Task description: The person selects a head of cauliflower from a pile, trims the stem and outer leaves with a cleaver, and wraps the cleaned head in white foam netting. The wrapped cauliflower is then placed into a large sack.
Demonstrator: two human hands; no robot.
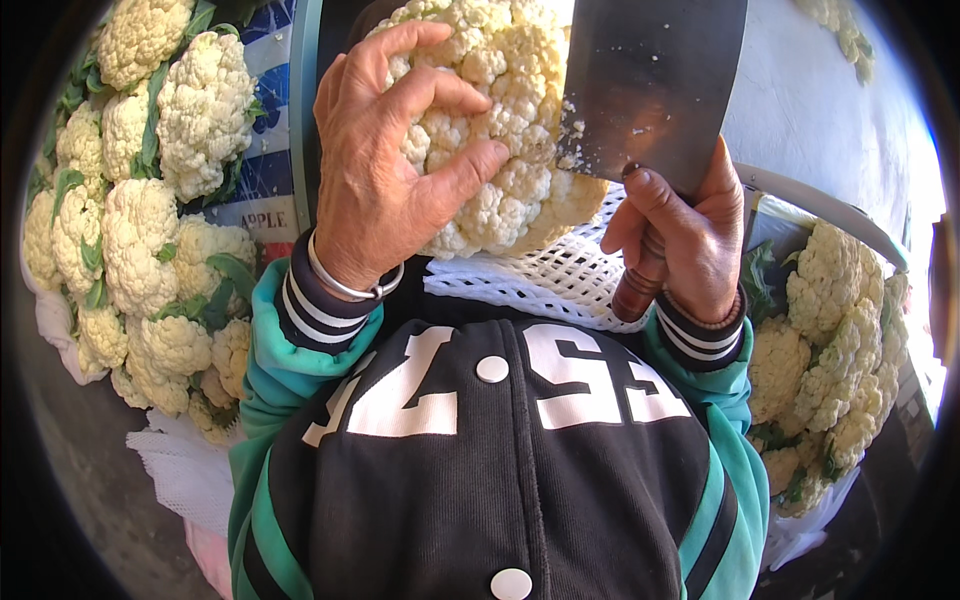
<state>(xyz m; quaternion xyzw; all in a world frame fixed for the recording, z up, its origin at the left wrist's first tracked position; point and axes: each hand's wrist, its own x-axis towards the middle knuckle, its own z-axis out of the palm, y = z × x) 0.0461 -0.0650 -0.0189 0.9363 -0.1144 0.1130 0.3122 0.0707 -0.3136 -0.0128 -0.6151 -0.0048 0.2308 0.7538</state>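
A large cauliflower head (517, 161) is at the top centre, in front of my chest. My left hand (397, 150) is spread over its left side, with the thumb and fingers pressed on the florets. In my right hand (686, 225) is a cleaver, gripped by its brown wooden handle (637, 285). The broad dark blade (652, 82) points away from me and lies against the right side of the cauliflower. White crumbs cling to the blade's left edge. Under the cauliflower is white foam netting (555, 277).
Heaped cauliflowers (139, 232) with green leaves lie to the left, by a blue and white printed box (270, 165). More cauliflowers (832, 352) fill a container at the right. A pale grey surface (810, 112) spans the upper right. White netting (187, 465) hangs at lower left.
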